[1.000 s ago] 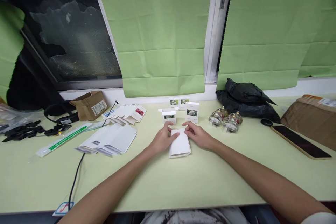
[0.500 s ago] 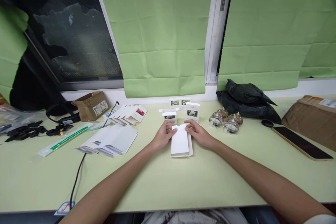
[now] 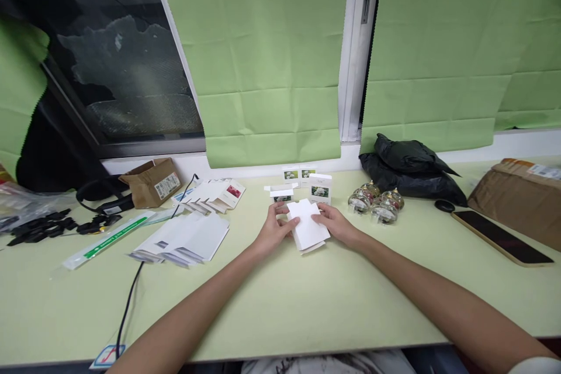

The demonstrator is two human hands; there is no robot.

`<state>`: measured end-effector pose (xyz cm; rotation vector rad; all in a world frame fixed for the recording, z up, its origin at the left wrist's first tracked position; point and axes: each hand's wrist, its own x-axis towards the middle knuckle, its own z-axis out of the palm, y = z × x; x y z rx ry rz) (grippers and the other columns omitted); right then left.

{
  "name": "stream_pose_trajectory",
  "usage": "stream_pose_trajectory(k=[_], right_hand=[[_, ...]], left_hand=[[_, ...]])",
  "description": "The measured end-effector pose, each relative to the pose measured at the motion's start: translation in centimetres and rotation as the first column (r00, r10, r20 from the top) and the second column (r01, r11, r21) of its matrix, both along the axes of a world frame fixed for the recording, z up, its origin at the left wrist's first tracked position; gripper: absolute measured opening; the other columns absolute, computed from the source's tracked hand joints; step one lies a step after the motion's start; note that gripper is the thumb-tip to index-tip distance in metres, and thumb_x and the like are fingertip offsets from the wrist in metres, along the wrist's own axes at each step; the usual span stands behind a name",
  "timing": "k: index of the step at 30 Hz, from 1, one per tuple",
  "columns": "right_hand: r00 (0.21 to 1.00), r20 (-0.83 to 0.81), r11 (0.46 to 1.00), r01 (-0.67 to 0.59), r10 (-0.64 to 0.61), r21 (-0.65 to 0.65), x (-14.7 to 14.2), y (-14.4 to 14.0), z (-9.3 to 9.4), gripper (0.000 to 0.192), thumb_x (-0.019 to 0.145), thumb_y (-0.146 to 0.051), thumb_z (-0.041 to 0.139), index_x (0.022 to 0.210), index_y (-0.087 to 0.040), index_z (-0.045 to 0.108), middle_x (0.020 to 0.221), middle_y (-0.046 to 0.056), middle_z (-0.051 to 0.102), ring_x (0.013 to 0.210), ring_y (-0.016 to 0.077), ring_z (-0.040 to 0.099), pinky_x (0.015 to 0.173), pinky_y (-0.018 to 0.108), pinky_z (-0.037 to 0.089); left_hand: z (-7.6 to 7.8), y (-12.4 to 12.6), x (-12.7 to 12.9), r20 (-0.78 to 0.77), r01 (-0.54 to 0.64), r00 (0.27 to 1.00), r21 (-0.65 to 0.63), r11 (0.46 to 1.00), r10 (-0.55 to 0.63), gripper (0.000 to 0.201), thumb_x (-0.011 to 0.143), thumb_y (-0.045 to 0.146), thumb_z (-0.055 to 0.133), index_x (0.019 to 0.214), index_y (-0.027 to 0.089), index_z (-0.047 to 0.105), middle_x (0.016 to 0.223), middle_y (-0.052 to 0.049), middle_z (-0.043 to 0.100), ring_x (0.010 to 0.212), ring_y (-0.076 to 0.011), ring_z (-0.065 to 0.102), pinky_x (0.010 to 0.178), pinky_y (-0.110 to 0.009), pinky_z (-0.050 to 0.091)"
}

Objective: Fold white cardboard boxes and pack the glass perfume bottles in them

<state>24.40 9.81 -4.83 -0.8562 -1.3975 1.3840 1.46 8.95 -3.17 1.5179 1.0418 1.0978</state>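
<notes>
Reaching in from the bottom edge, two bare forearms cross the pale green table (image 3: pixel 307 304) toward the middle of the frame. The left hand (image 3: pixel 274 231) and the right hand (image 3: pixel 335 225) both pinch a flat white carton blank (image 3: pixel 308 227), one on each side, fingers curled onto its edges; the blank is tilted, its far end raised toward the camera and its near end just above the tabletop.

Left of the hands, in the middle left of the frame, lies a fanned pile of flat white cartons (image 3: pixel 184 239), with a black cable (image 3: pixel 129 298) running from it down to the bottom edge. Beside that, further left, sits a long clear packet with a green stripe (image 3: pixel 107 234).

Just beyond the hands stand small printed boxes (image 3: pixel 319 187), one of them with its flap open. To their right is a cluster of clear glass ornaments (image 3: pixel 377 201), and further right a dark phone (image 3: pixel 502 238) lies flat near a brown parcel (image 3: pixel 521 198).

Behind the ornaments slumps a black plastic bag (image 3: pixel 407 166). At the far left rests a small open cardboard box (image 3: pixel 151 181) next to a second fan of cartons (image 3: pixel 214 193). Green blinds (image 3: pixel 263 58) hang across the window at the top.
</notes>
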Motion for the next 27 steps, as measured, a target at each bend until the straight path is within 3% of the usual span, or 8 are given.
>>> stream_pose_trajectory(k=[4, 8, 12, 17, 21, 27], right_hand=[[0.999, -0.037, 0.999, 0.040, -0.038, 0.032, -0.1, 0.1, 0.0, 0.051, 0.077, -0.054, 0.084, 0.110, -0.021, 0.062, 0.096, 0.004, 0.076, 0.080, 0.0221, 0.072, 0.072, 0.036, 0.058], [0.997, -0.055, 0.997, 0.049, -0.045, 0.068, -0.1, 0.2, 0.0, 0.049, 0.077, -0.052, 0.085, 0.109, -0.021, 0.065, 0.103, 0.005, 0.077, 0.091, 0.0234, 0.072, 0.084, 0.039, 0.059], [0.998, -0.035, 0.996, 0.053, -0.050, 0.073, 0.2, 0.3, 0.0, 0.048, 0.081, -0.053, 0.082, 0.115, -0.020, 0.071, 0.116, 0.008, 0.076, 0.104, 0.0266, 0.071, 0.091, 0.040, 0.056], [0.999, -0.028, 0.999, 0.042, -0.042, 0.027, 0.5, 0.2, 0.2, 0.049, 0.080, -0.054, 0.084, 0.114, -0.020, 0.075, 0.112, 0.008, 0.078, 0.102, 0.0276, 0.071, 0.091, 0.041, 0.056], [0.999, -0.014, 0.999, 0.041, -0.041, -0.019, 0.7, 0.3, 0.2, 0.047, 0.082, -0.058, 0.081, 0.110, -0.020, 0.077, 0.107, 0.007, 0.079, 0.096, 0.0253, 0.071, 0.087, 0.038, 0.056], [0.996, -0.085, 0.989, -0.001, -0.012, -0.148, 1.3, 0.6, 0.2, 0.048, 0.088, -0.064, 0.073, 0.110, -0.021, 0.077, 0.106, 0.008, 0.078, 0.092, 0.0236, 0.072, 0.082, 0.036, 0.057]], left_hand=[[-0.3, -0.2, 0.3, -0.002, 0.023, 1.000, -0.048, 0.999, -0.023, 0.063, 0.082, 0.061, 0.080, 0.119, 0.018, 0.052, 0.116, -0.011, 0.061, 0.078, -0.0161, 0.069, 0.063, -0.033, 0.061], [-0.4, 0.2, 0.1, 0.026, 0.036, 0.999, -0.058, 0.998, -0.034, 0.058, 0.081, 0.058, 0.082, 0.111, 0.014, 0.062, 0.102, -0.011, 0.070, 0.087, -0.0222, 0.071, 0.075, -0.037, 0.061], [-0.4, 0.6, -0.3, 0.098, 0.078, 0.993, -0.077, 0.994, -0.070, 0.060, 0.079, 0.058, 0.083, 0.116, 0.013, 0.068, 0.115, -0.014, 0.075, 0.105, -0.0296, 0.072, 0.094, -0.046, 0.059], [-0.2, 0.9, -0.7, 0.123, 0.057, 0.991, -0.092, 0.994, -0.045, 0.059, 0.077, 0.051, 0.086, 0.119, 0.014, 0.070, 0.122, -0.015, 0.076, 0.115, -0.0337, 0.070, 0.105, -0.051, 0.053], [0.1, 1.0, -0.9, 0.097, 0.032, 0.995, -0.100, 0.995, -0.022, 0.056, 0.077, 0.048, 0.087, 0.118, 0.014, 0.070, 0.121, -0.015, 0.076, 0.114, -0.0327, 0.070, 0.108, -0.050, 0.051], [0.2, 0.6, -0.8, 0.153, 0.075, 0.987, -0.141, 0.987, -0.053, 0.057, 0.085, 0.054, 0.080, 0.125, 0.015, 0.066, 0.126, -0.015, 0.073, 0.112, -0.0290, 0.070, 0.099, -0.044, 0.055]])
